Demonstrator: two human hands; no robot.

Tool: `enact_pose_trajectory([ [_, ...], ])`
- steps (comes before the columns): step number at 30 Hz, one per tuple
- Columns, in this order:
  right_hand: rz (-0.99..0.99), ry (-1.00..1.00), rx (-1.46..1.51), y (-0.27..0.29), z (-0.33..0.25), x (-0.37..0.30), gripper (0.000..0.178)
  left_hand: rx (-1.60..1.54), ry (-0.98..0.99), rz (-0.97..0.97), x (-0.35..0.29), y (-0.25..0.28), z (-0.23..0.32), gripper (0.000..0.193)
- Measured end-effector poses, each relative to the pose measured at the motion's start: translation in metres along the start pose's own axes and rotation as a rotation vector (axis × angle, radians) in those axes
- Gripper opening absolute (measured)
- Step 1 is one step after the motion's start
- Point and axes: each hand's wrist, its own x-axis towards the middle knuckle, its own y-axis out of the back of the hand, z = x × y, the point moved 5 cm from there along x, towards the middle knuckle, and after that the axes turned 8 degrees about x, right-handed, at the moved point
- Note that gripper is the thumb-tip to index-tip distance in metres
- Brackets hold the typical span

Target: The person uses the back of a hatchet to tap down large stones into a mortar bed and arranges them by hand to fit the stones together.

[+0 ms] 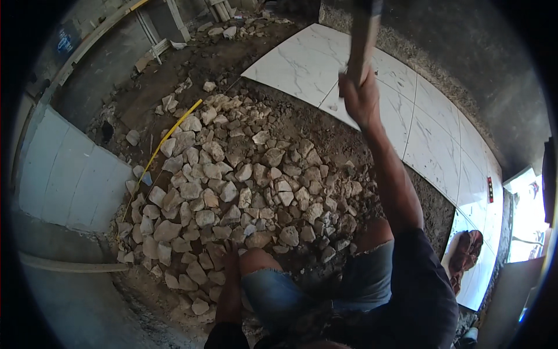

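At 1 o'c, up high, the R hand point(361, 98) is wrapped tight round a wooden handle point(364, 49); its far end is cut off at the top edge, so can't tell what sort of head it has. At 7 o'c the L hand point(231, 259) is down at the stones point(229, 191), just beside the L knee point(258, 260); fingers are in shade, so can't tell if it grips one or just rests. Stones fill the ctr & spread to 8 o'c. Looks like striking work, so to do it well: pick the target stone, eyes on it, L fingers well clear before any blow. Swing short & square w/ a firm grip; a glancing hit would prob. throw chips at bare skin. Any stone that rocks is best turned flat 1st. Mind the tiles point(437, 125) at 2 o'c & yellow strip point(187, 114) at 10 o'c: stray hits could crack or shift them.
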Motion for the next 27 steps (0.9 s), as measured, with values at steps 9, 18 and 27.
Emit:
enact_pose_trajectory([
  [9, -0.862, -0.791, -0.456, -0.035, 0.312, -0.309, 0.026, -0.014, -0.022, -0.034, 0.000, 0.037, 0.047, 0.065],
  [18, -0.213, -0.370, 0.084, 0.007, 0.066, -0.052, 0.018, 0.105, 0.007, -0.005, -0.010, 0.048, 0.028, 0.061],
  [27, -0.471, -0.445, -0.767, -0.046, 0.266, -0.241, 0.025, 0.006, -0.029, -0.039, -0.004, 0.021, 0.025, 0.068],
])
